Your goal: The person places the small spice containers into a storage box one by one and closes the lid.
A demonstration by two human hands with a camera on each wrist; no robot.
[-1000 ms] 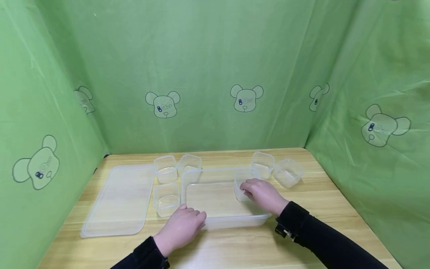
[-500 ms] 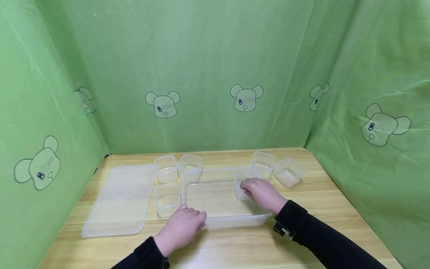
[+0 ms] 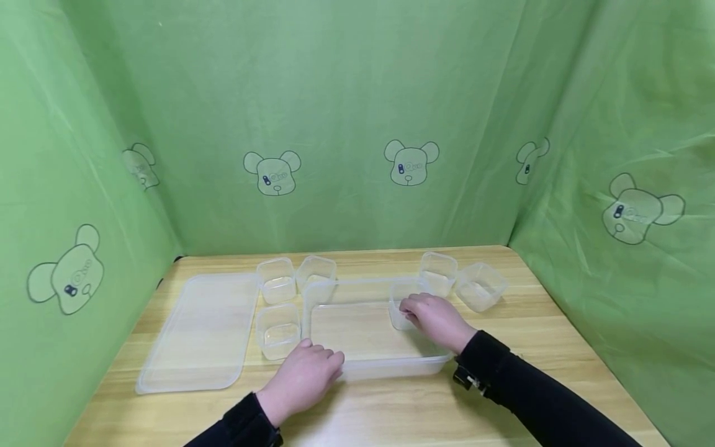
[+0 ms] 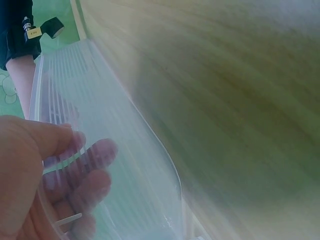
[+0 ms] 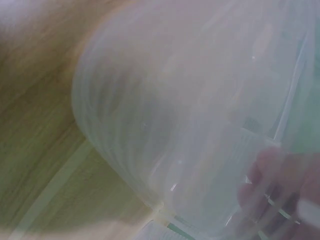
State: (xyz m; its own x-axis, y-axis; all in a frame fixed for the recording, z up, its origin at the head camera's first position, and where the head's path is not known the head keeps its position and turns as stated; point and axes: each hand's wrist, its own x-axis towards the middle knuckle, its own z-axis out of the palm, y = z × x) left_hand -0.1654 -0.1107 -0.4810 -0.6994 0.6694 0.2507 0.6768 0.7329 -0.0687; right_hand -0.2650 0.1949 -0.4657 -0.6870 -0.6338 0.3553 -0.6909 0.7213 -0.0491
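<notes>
A large clear plastic storage box [image 3: 385, 370] stands lidless before me in the head view. My left hand [image 3: 304, 375] grips its near-left corner; in the left wrist view the thumb [image 4: 55, 140] lies outside the wall and the fingers show through the plastic. Inside the box, against its right end, is a small clear square container [image 3: 397, 313]. My right hand [image 3: 438, 321] reaches over the box's right side and pinches that container's near rim. In the right wrist view, the right fingers [image 5: 270, 165] appear blurred behind the cloudy box wall.
Left of the box lies a flat translucent lid [image 3: 198, 332]. Three small containers, one of them nearest [image 3: 278, 335], stand between lid and box. Two more, an upright container [image 3: 438, 273] and a tilted container [image 3: 480, 288], sit back right. Green curtains [image 3: 341, 217] enclose the wooden table [image 3: 391, 413].
The small container in my right hand has shifted very slightly toward the back of the box, the hand moving with it. My left hand keeps its grip on the corner.
</notes>
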